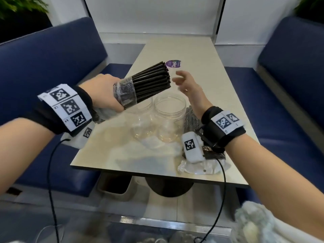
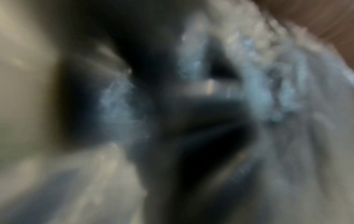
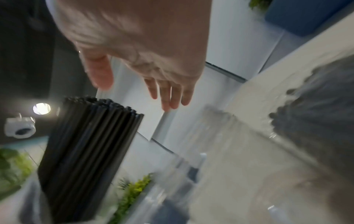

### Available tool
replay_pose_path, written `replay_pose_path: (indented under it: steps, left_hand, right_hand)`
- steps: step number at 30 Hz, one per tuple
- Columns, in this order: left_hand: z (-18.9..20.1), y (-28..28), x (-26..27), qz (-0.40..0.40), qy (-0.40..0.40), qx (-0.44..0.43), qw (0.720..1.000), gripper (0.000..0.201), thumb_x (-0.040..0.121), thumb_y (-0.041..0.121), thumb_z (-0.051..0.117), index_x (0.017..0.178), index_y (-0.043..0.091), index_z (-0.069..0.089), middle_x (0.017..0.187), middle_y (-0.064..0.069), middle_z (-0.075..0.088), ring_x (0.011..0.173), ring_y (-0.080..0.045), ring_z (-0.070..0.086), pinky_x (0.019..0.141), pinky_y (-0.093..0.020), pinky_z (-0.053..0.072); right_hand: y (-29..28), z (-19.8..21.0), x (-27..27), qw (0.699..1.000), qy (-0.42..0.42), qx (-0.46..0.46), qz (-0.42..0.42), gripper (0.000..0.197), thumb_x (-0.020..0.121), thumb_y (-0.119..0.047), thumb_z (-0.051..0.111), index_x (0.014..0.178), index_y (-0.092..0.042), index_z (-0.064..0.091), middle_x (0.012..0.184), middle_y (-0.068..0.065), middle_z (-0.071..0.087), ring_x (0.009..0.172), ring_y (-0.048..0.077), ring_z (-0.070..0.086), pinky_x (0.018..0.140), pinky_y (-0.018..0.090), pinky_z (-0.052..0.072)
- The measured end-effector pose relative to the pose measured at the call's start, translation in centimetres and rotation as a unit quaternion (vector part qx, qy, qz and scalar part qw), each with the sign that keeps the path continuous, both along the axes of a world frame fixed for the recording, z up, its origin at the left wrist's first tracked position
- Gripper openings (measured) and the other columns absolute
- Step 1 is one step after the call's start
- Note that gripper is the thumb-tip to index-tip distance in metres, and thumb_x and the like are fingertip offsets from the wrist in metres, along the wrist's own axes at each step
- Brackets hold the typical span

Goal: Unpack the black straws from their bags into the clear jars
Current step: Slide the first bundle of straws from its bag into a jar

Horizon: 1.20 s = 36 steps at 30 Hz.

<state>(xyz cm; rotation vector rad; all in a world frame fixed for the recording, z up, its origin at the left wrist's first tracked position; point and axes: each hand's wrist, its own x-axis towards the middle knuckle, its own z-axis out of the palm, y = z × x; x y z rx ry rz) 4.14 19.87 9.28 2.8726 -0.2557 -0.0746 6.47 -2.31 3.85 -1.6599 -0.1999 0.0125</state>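
— While our left hand (image 1: pixel 103 92) grips the bagged end of the black straws (image 1: pixel 151 80), we should pinch the bare tips with our right hand (image 1: pixel 186 83), now spread and empty at 3 o'clock of them, and draw them straight out.

— Agreed. They're a tight, matte bundle, the plastic bag (image 1: pixel 125 92) crumpled at the base, held above the two clear jars (image 1: pixel 169 118).

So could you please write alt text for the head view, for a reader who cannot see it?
A left hand holds a bundle of black straws, half out of its bag, tilted above two empty clear jars on a beige table. The open right hand reaches toward the straw tips; another bag of straws lies right of the jars.
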Motion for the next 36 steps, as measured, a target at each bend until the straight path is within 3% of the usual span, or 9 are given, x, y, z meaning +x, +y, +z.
replay_pose_path:
  steps: [3,5,9,17,20,26,30,32,36]
  left_hand:
    - [0.8,-0.3,1.0,0.0,0.019,0.043,0.999,0.021,0.063,0.01,0.075,0.073,0.013,0.057,0.058,-0.002,0.059,0.053,-0.019,0.057,0.052,-0.023,0.044]
    - [1.1,-0.8,1.7,-0.006,0.012,0.1,0.995,0.017,0.063,0.012,0.072,0.072,0.013,0.058,0.058,-0.003,0.061,0.052,-0.018,0.057,0.049,-0.023,0.045]
    - [1.3,-2.5,2.5,-0.027,0.012,0.202,0.979,0.013,0.067,0.013,0.066,0.069,0.018,0.054,0.054,0.003,0.056,0.045,-0.009,0.05,0.037,-0.015,0.031]
    - [1.5,-4.9,4.9,-0.077,0.0,0.353,0.932,0.022,0.065,0.024,0.073,0.081,0.022,0.057,0.064,0.004,0.056,0.055,-0.011,0.049,0.056,-0.024,0.04]
    - [2.1,-6.3,5.8,-0.092,0.01,0.419,0.903,0.032,0.064,0.028,0.076,0.089,0.024,0.057,0.067,0.006,0.054,0.064,-0.015,0.053,0.065,-0.03,0.046]
    - [3.3,-9.0,6.8,-0.119,0.02,0.538,0.834,0.041,0.067,0.031,0.077,0.104,0.021,0.062,0.078,0.002,0.059,0.073,-0.018,0.057,0.062,-0.026,0.042]
    - [3.3,-10.6,7.0,-0.124,-0.01,0.559,0.82,0.013,0.075,0.018,0.068,0.08,0.022,0.056,0.063,0.004,0.046,0.053,-0.011,0.042,0.045,-0.023,0.026]
    - [3.4,-11.3,7.0,-0.149,0.005,0.561,0.815,0.024,0.085,0.011,0.057,0.066,0.019,0.046,0.06,0.003,0.039,0.049,-0.009,0.032,0.044,-0.024,0.021]
    - [1.6,-12.4,7.2,-0.189,-0.049,0.646,0.738,0.014,0.09,0.016,0.054,0.102,0.023,0.058,0.086,0.005,0.063,0.071,-0.013,0.054,0.064,-0.026,0.03]
  right_hand:
    - [-0.7,-2.5,0.5,0.976,-0.007,-0.216,0.014,0.089,0.069,-0.015,0.066,0.144,-0.012,0.017,0.147,0.014,0.029,0.136,0.023,0.029,0.108,0.033,0.028]
    - [-0.8,-4.0,1.0,0.959,-0.01,-0.281,0.023,0.106,0.068,-0.021,0.079,0.146,-0.012,0.009,0.152,0.013,0.022,0.141,0.025,0.023,0.114,0.038,0.025]
    - [-0.8,-5.3,1.3,0.969,-0.008,-0.248,-0.011,0.116,0.06,-0.031,0.085,0.146,-0.009,0.011,0.152,0.01,0.026,0.14,0.021,0.028,0.111,0.029,0.026]
    - [-1.1,-6.0,1.8,0.98,-0.036,-0.196,-0.024,0.099,0.052,-0.025,0.089,0.134,-0.012,0.036,0.139,0.005,0.045,0.129,0.017,0.044,0.102,0.024,0.035]
    - [-1.3,-6.0,1.6,0.978,-0.041,-0.203,-0.034,0.098,0.053,-0.024,0.089,0.133,-0.011,0.033,0.136,0.005,0.046,0.126,0.017,0.045,0.096,0.021,0.033]
    - [-1.4,-5.8,1.4,0.966,-0.052,-0.251,-0.039,0.099,0.055,-0.032,0.087,0.136,-0.011,0.033,0.136,0.004,0.044,0.122,0.018,0.045,0.094,0.021,0.032]
    - [-1.1,-5.8,1.6,0.954,-0.064,-0.291,-0.024,0.093,0.056,-0.038,0.085,0.132,-0.009,0.038,0.118,0.003,0.045,0.103,0.015,0.044,0.085,0.024,0.035]
    - [-1.0,-5.9,1.7,0.947,-0.071,-0.313,-0.019,0.084,0.056,-0.04,0.084,0.122,-0.008,0.043,0.107,0.0,0.041,0.098,0.016,0.042,0.078,0.025,0.033]
    - [-1.1,-6.1,1.8,0.95,-0.064,-0.305,-0.014,0.086,0.057,-0.039,0.084,0.125,-0.008,0.041,0.115,0.003,0.042,0.11,0.02,0.043,0.084,0.028,0.037]
